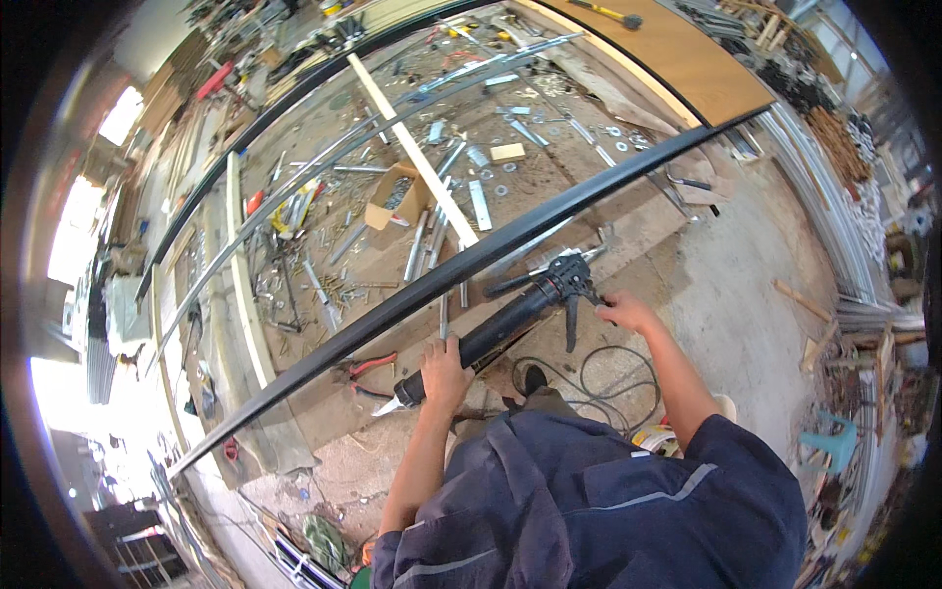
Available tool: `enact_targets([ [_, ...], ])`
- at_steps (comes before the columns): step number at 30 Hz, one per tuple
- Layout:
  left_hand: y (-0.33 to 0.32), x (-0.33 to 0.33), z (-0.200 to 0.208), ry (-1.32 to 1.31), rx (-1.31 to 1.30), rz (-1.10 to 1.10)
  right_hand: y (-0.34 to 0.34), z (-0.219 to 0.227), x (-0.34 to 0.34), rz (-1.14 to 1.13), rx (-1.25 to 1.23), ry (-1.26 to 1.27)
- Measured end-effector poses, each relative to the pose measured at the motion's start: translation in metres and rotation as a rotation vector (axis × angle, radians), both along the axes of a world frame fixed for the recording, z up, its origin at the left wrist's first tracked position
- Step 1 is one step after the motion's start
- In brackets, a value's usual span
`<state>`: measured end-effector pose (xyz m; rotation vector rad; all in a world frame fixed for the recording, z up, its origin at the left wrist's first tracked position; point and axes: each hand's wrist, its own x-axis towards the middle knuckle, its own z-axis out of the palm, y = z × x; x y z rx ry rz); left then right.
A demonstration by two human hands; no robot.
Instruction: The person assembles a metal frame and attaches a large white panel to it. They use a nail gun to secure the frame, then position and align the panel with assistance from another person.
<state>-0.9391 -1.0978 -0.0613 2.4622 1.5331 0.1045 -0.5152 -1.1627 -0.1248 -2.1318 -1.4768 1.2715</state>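
Observation:
A black caulking gun [505, 324] lies slantwise across the front of my body, its pale nozzle [389, 405] pointing to the lower left. My left hand [446, 375] is wrapped round the barrel near the nozzle end. At the other end, my right hand [628, 312] has its fingers closed on the rear part, beside the handle and trigger [571, 324]. What exactly those fingers pinch is partly hidden. Just beyond the gun runs a long black frame bar [392, 312]. Red-handled pliers [375, 365] lie near my left hand.
The black frame has pale wooden slats [412, 147] and a brown panel [677, 59] at the far right. Within it are a cardboard box [397, 196] of fasteners, metal pieces and loose screws. A cable [613, 378] coils by my feet; a green stool [829, 442] stands right.

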Motion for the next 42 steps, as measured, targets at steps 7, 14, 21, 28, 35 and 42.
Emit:
enact_targets([
  [7,-0.041,-0.027,0.073,-0.010,0.039,0.045,-0.050,0.034,-0.039,-0.191,-0.037,0.461],
  [14,-0.039,-0.050,0.159,-0.088,0.178,-0.018,-0.058,0.119,-0.067,-0.076,-0.186,0.800],
  [21,0.009,-0.078,0.204,-0.281,0.322,-0.043,-0.058,0.178,-0.076,-0.033,-0.050,0.647],
  [28,0.081,-0.082,0.233,-0.392,0.474,-0.056,-0.009,0.239,-0.167,-0.098,0.312,1.410],
  [35,0.147,-0.104,0.203,-0.863,0.439,0.194,-0.014,0.225,-0.195,-0.460,0.567,1.584],
  [42,0.294,-0.141,0.063,-1.452,-0.294,0.625,-0.029,0.213,-0.137,-0.596,0.870,1.494],
])
